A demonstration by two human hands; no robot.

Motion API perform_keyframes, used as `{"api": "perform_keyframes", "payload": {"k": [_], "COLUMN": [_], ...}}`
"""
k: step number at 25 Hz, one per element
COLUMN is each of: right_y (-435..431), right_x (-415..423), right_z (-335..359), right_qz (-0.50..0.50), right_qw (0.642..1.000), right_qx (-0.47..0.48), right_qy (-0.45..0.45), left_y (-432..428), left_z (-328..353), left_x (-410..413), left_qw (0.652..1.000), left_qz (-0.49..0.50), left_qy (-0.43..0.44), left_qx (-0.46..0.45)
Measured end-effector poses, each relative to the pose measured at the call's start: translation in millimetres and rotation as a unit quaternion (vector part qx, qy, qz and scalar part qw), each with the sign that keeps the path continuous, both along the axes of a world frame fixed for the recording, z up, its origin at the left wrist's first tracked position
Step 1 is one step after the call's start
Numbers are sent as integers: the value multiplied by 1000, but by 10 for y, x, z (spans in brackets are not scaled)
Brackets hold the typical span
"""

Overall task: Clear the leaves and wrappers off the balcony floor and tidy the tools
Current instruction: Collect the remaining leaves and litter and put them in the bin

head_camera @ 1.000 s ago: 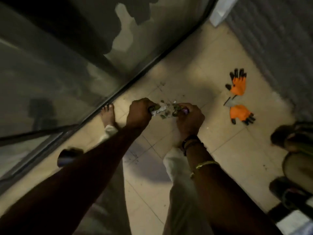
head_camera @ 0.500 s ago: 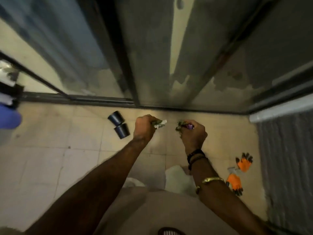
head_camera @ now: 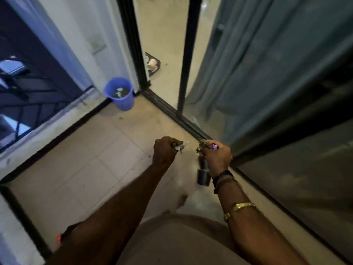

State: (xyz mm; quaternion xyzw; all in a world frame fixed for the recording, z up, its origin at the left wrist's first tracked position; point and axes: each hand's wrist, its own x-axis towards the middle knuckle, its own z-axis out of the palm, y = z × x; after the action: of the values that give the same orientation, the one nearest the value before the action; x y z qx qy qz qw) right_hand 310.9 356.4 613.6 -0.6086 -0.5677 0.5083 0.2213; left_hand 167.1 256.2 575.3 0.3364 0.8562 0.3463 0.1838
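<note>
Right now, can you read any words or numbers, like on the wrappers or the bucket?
No text here can be read.
purple wrapper, gripped in the right hand: any print is too blurred to read.
white scraps, gripped in the left hand: no print shows.
blue bucket: plain, no label shows.

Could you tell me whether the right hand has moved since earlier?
Yes: the right hand went from beside the black pots to over them.
</note>
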Motion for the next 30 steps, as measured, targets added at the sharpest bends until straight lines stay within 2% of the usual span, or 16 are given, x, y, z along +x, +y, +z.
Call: {"api": "perform_keyframes", "payload": {"k": [7, 11, 17, 21, 24, 30], "right_y": [95, 250, 499, 659, 796, 1229], "right_x": [-2413, -3712, -5414, -6458, -7131, -8196], "right_z": [-131, -219, -672, -1403, -2053, -3654], "right_qz": [133, 180, 168, 104, 60, 25], "right_qw": [990, 981, 978, 984, 982, 976], "right_qx": [-39, -67, -123, -147, -179, -214], "right_qy": [28, 37, 27, 7, 6, -23], "left_y": [-295, -245, 39, 263, 469, 1118], "left_z": [52, -26, -350, -1016, -1640, -3191], "left_x": [-2007, -3148, -4803, -5914, -6681, -7679], "left_qw": [984, 973, 968, 976, 976, 972], "left_qz": [176, 223, 241, 209, 172, 108], "left_qy": [-39, -56, -48, -49, -99, -123], "left_qx": [9, -14, -49, -41, -91, -169]}}
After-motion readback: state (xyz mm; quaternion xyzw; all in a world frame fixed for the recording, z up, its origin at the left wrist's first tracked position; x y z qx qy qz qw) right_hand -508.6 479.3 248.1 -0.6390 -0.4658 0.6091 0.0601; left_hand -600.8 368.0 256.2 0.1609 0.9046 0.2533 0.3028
